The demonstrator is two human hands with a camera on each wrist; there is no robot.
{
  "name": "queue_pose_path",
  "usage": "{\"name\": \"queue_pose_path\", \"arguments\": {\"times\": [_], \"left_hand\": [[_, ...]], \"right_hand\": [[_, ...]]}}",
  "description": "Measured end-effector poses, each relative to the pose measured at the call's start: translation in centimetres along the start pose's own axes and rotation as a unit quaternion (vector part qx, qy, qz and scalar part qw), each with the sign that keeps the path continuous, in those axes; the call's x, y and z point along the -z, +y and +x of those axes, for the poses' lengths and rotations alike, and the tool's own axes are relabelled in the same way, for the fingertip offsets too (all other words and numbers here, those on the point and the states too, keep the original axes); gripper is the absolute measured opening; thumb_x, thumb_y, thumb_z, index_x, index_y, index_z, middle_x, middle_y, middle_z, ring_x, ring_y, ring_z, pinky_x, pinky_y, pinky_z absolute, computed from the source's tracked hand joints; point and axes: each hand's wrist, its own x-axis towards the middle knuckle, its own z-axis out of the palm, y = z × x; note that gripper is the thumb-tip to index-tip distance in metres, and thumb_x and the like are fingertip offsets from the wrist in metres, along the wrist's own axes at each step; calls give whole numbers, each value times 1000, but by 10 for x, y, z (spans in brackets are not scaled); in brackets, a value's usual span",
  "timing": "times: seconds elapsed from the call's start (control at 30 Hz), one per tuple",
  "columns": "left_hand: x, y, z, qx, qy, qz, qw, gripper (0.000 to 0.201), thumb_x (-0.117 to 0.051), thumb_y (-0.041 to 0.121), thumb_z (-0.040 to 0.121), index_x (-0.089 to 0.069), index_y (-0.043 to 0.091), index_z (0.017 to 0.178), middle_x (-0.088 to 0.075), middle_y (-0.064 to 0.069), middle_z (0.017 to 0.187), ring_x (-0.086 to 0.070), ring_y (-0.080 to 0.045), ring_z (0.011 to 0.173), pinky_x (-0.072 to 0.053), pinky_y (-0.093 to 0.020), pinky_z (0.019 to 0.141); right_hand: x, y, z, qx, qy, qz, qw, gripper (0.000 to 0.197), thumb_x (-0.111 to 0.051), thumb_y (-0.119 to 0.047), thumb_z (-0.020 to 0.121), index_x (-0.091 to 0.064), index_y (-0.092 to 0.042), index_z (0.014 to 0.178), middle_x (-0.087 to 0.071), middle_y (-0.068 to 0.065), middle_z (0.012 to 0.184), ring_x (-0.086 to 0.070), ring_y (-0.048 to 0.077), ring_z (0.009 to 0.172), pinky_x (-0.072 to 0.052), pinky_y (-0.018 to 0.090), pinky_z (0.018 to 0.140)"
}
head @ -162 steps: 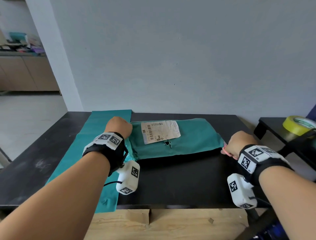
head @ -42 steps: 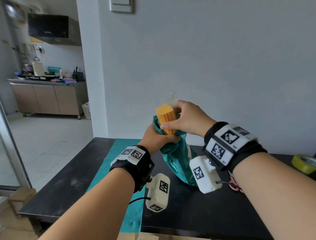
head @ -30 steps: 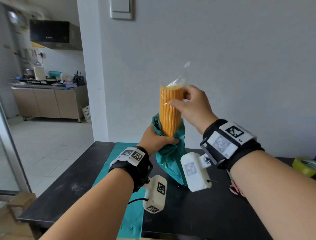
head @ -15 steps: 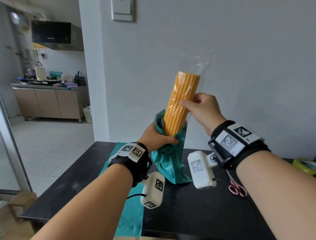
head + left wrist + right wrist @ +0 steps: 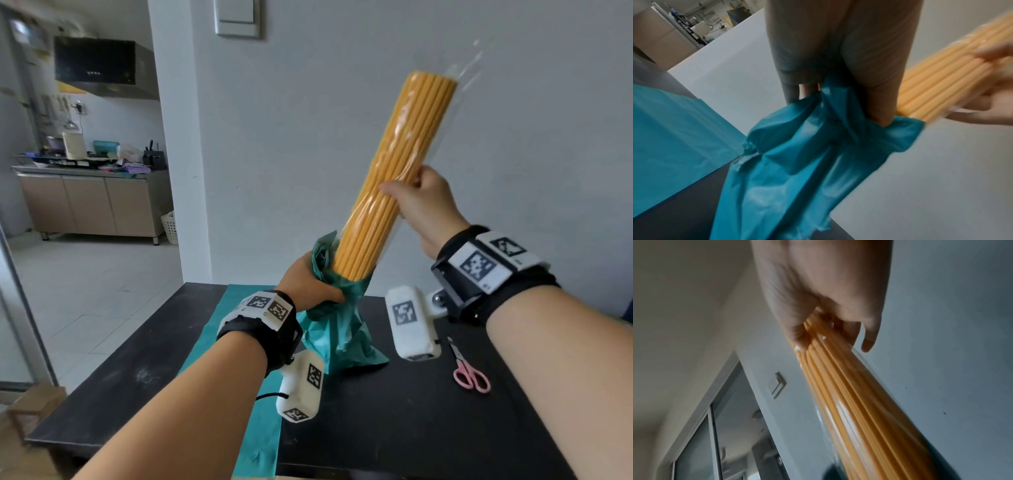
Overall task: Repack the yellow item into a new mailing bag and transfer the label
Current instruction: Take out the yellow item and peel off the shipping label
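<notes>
The right hand (image 5: pixel 419 202) has its grip wrapped round the middle of the yellow item (image 5: pixel 397 178), a long bundle of yellow sticks in clear film, and holds it tilted, top end leaning up and to the right against the grey wall. The bundle's lower end sits inside the mouth of the crumpled teal mailing bag (image 5: pixel 337 329), most of its length standing clear above that mouth. The left hand (image 5: pixel 308 286) grips the bag just below the opening, fingers bunched tight into the plastic on the bag's left side, thumb pressed in beside the yellow sticks. The bag's bottom rests on the black table (image 5: pixel 394 418), just right of a flat teal bag (image 5: pixel 246 404) that lies spread toward the near edge. Pink-handled scissors (image 5: pixel 467 371) lie on the table to the right of the crumpled bag, well apart from it. The label is not visible from these angles.
</notes>
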Motion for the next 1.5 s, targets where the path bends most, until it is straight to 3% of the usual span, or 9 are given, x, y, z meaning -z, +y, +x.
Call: {"name": "queue_pose_path", "arguments": {"times": [0.1, 0.27, 0.53, 0.93, 1.03, 1.2, 1.3, 1.4, 1.5], "left_hand": [[-2, -9, 5, 27, 20, -3, 999, 51, -80, 11, 61, -60, 14, 108, -69, -4, 100, -65, -22, 94, -56, -40, 86], [0, -15, 15, 65, 81, -85, 991, 40, -73, 1, 67, -63, 5, 106, -70, -10, 101, -66, -27, 92, -57, -36, 80], [-4, -20, 33, 77, 76, -96, 989, 32, -69, 0, 69, -64, 5, 100, -70, -11, 96, -67, -28, 90, -58, -41, 81], [-8, -24, 44, 106, 89, -98, 986, 34, -69, 1, 70, -64, 7, 103, -69, -10, 99, -67, -27, 92, -58, -40, 82], [-7, -22, 42, 121, 83, -86, 985, 38, -70, 6, 69, -63, 8, 106, -69, -8, 100, -66, -27, 93, -58, -38, 82], [2, -25, 42, 178, 40, 42, 982, 81, -72, 50, 39, -58, 23, 113, -67, -2, 105, -66, -23, 94, -58, -37, 80], [11, -13, 26, 200, 43, 28, 978, 52, -73, 31, 61, -61, 11, 107, -69, -11, 103, -68, -28, 94, -59, -44, 81], [19, -5, 13, 218, 47, -26, 974, 20, -60, 8, 75, -58, 1, 93, -65, -19, 95, -66, -32, 85, -57, -50, 83], [28, 0, 7, 218, 44, -21, 975, 7, -46, -5, 79, -51, -2, 83, -56, -18, 75, -61, -27, 57, -56, -27, 52]], "right_hand": [[15, -12, 18, -5, 40, 34, 999, 36, -54, -26, 77, -54, -23, 113, -66, 3, 102, -66, 24, 93, -53, 46, 89], [35, 28, 25, -52, -8, -44, 998, 41, -40, -19, 92, -48, -29, 131, -62, 9, 106, -63, 28, 94, -54, 47, 86], [42, 167, 10, -240, -40, -157, 957, 34, -44, -17, 95, -48, -15, 129, -62, 17, 108, -63, 37, 98, -52, 54, 91], [49, 231, 2, -359, -116, -251, 891, 42, -55, -16, 93, -48, 2, 131, -61, 21, 117, -61, 39, 106, -47, 52, 98], [51, 226, -1, -349, -122, -274, 888, 43, -60, -17, 89, -53, 1, 127, -62, 20, 116, -62, 36, 104, -49, 50, 96], [43, 184, -6, -248, -103, -323, 907, 42, -59, -12, 89, -54, -4, 130, -58, 15, 128, -55, 33, 118, -44, 39, 100], [31, 159, -11, -188, -91, -329, 921, 37, -60, -14, 87, -62, -7, 124, -59, 11, 131, -53, 30, 122, -41, 35, 103], [13, 149, -22, -180, -114, -281, 936, 34, -62, -19, 84, -65, -15, 118, -68, 6, 111, -67, 29, 99, -53, 39, 92], [-3, 138, -35, -110, -137, -262, 949, 50, -68, -22, 82, -55, -23, 130, -63, 3, 122, -63, 21, 104, -52, 35, 92]]}}
